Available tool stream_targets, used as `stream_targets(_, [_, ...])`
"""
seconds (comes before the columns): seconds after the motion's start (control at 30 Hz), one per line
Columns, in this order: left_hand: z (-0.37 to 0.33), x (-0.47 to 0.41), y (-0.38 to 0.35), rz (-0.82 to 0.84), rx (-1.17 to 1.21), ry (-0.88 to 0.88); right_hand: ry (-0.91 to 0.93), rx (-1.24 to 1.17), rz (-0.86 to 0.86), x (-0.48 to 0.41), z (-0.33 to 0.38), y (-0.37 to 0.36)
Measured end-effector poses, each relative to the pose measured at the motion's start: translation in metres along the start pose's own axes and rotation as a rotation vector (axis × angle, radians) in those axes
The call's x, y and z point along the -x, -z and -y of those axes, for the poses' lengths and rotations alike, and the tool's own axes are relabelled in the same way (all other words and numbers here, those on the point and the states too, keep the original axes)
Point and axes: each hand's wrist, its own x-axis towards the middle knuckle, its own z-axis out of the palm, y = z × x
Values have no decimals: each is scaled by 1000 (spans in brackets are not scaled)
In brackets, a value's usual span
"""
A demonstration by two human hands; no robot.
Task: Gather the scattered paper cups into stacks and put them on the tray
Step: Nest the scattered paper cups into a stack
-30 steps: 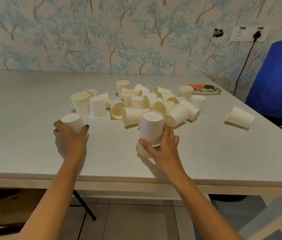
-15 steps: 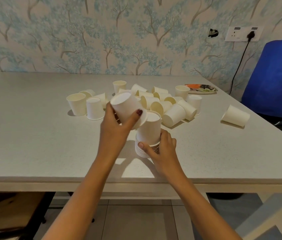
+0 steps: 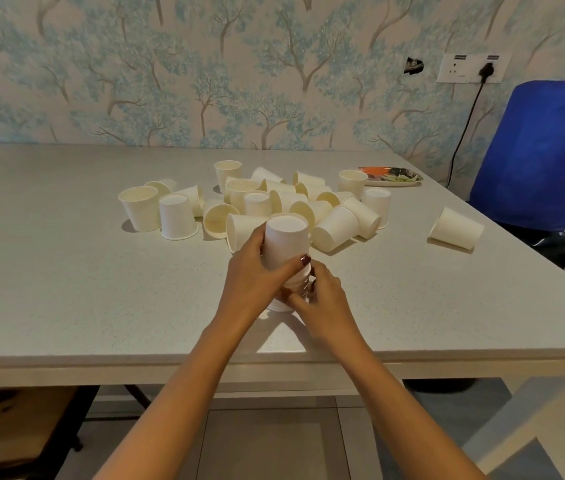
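Both hands (image 3: 284,285) hide the stack's (image 3: 286,237) lower rims.

A: What sits nearest the person on the table (image 3: 66,289)?

B: An upside-down stack of cups (image 3: 286,251), with the left hand (image 3: 256,282) on its left side and the right hand (image 3: 322,299) low on its right.

A: And behind it?

B: A pile of loose cups (image 3: 274,202), some upright, some tipped. One lone cup (image 3: 456,228) lies well apart to the right. A tray (image 3: 391,176) rests behind the pile's right end; a chair (image 3: 544,150) stands beyond the table's right edge.
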Motion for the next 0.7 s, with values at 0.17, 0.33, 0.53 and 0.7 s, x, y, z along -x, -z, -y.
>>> stream_targets(0.17, [14, 8, -4, 16, -8, 23, -101, -111, 151, -3, -9, 18])
stream_targets(0.33, [16, 16, -4, 61, 58, 71, -46, -33, -156, -27, -15, 46])
stream_targets(0.53, [19, 20, -7, 46, 102, 68, 251, 491, -116, -91, -16, 72])
stream_targets(0.7, [20, 21, -6, 54, 120, 73, 412, 878, 108, -116, -21, 76])
